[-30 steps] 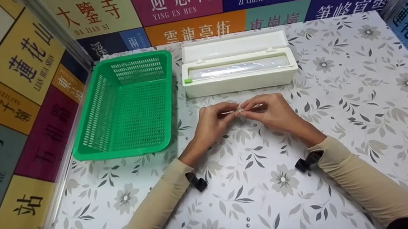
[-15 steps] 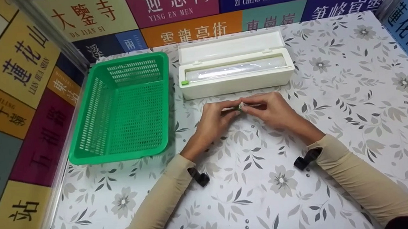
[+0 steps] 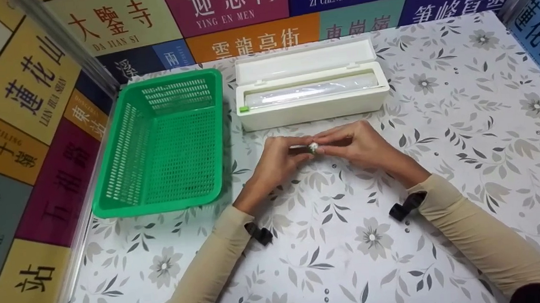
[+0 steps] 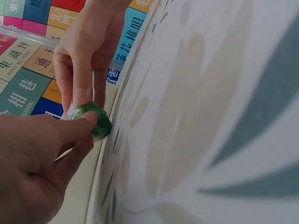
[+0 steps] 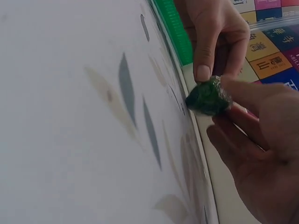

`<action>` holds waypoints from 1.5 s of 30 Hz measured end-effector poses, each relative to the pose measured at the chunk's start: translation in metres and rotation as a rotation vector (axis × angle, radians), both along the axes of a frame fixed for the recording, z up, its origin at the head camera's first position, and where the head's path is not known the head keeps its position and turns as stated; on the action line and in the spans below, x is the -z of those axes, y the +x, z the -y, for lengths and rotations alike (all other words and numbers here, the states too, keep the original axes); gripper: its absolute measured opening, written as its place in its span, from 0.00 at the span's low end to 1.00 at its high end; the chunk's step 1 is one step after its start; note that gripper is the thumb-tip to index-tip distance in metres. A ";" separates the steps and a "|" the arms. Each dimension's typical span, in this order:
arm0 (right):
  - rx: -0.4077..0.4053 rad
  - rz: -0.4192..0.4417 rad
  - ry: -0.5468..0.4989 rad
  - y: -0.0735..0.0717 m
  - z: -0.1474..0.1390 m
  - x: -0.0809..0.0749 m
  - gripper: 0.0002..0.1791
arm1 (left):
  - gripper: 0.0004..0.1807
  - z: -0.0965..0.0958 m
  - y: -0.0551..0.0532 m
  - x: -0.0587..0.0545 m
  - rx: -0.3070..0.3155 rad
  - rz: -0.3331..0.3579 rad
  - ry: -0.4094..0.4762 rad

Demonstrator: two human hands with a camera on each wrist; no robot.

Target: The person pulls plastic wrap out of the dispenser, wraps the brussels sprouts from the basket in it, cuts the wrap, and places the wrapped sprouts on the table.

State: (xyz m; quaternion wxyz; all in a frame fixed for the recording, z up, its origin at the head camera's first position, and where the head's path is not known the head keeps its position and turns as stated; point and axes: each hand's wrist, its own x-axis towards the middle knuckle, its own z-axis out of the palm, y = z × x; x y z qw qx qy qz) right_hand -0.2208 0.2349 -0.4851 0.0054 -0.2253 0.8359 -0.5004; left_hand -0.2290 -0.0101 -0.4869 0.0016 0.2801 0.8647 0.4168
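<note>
Between both hands is a small green lump wrapped in clear plastic film [image 5: 205, 99], just in front of the white box. My left hand [image 3: 276, 161] pinches it with thumb and fingers from the left. From the other side my right hand [image 3: 364, 147] pinches it too, the fingertips of both hands nearly meeting. In the left wrist view the lump [image 4: 103, 127] looks dark green and shiny, with crinkled film on one side. What the film encloses cannot be made out beyond its green colour.
Behind the hands stands a white box [image 3: 315, 112], lid raised, holding a roll of clear film [image 3: 313, 90] with a green slider [image 3: 244, 109] at its left. A green plastic basket [image 3: 160, 207] sits on the left. Printed panels [image 3: 236, 4] border the flower-patterned table [image 3: 335, 270].
The lump has been turned between the fingertips: first barely visible, it then showed green and now shows a whitish film side. The hands stay close together; the head view has shifted slightly.
</note>
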 end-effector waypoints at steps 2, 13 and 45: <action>-0.024 0.033 -0.007 -0.001 -0.001 0.001 0.11 | 0.18 0.002 0.000 -0.001 -0.001 0.011 0.004; -0.115 0.279 -0.029 0.001 0.004 0.007 0.25 | 0.18 0.014 -0.005 0.006 0.100 0.277 0.264; -0.099 0.289 -0.067 0.005 0.002 -0.001 0.12 | 0.23 0.000 0.010 0.003 0.141 0.165 0.110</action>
